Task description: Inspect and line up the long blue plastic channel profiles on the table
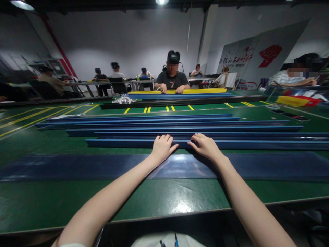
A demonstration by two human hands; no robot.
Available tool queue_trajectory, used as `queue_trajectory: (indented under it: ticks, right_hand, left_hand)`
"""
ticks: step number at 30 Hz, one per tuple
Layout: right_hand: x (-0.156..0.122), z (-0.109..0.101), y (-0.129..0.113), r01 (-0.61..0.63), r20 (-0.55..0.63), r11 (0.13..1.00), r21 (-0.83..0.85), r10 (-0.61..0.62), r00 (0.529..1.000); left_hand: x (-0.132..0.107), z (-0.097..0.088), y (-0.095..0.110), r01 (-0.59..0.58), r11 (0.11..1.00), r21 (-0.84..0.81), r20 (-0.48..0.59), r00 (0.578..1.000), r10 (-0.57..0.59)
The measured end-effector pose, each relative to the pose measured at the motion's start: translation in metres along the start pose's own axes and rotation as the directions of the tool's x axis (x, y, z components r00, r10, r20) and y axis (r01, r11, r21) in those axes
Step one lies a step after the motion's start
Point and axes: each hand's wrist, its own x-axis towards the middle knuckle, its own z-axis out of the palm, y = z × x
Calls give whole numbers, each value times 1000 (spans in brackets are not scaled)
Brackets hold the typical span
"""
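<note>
The nearest long blue channel strip (123, 142) lies across the green table. My left hand (162, 148) grips it near the middle, fingers curled over the top and thumb on the near side. A short way to the right, my right hand (204, 145) holds the same strip in a similar grip. The fingertips of both hands are partly hidden behind its edge. Between my forearms and out to both sides, a flat, glossy, see-through plastic strip (77, 168) lies closer to me. Beyond my hands, more blue channel strips (180, 128) rest side by side.
A co-worker (172, 79) across the table has both hands on a yellow strip (180, 91). A long black strip (159, 103) and crumpled clear plastic (123, 99) lie before them. At right are a phone (290, 115) and yellow and red pieces (295, 100). The table's front edge is near me.
</note>
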Motion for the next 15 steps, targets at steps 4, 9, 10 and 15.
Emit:
queue_trajectory:
  ticks: [4,9,10,15]
  right_hand:
    - [0,0,0,0,8,1000,-3,1,1000]
    - [0,0,0,-5,12,1000,-4,5,1000]
    - [0,1,0,-5,13,1000,-4,5,1000]
    - [1,4,1,0,10,1000,-3,0,1000]
  left_hand:
    - [0,0,0,2,1000,-3,8,1000,-2]
    - [0,0,0,5,1000,-7,20,1000,-5]
    - [0,0,0,6,1000,-7,20,1000,-6]
    - [0,-1,0,4,1000,-13,17,1000,-4]
